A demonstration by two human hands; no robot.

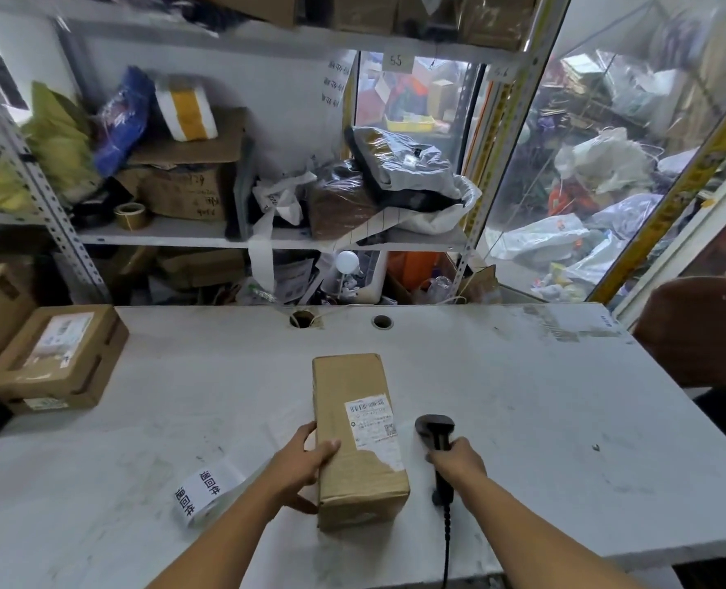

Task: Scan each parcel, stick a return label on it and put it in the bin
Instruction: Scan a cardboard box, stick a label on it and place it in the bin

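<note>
- Parcel [359, 440]: a long cardboard box lying flat on the white table [522, 418], near its front edge, shipping label [374, 423] facing up.
- Left hand [306, 465] grips the parcel's left side, thumb across the top.
- Right hand [459, 461] is wrapped round the handle of a black scanner [435, 431] just beside the parcel; its head seems to rest on the table.
- A strip of return labels [208, 491] lies left of the parcel.
</note>
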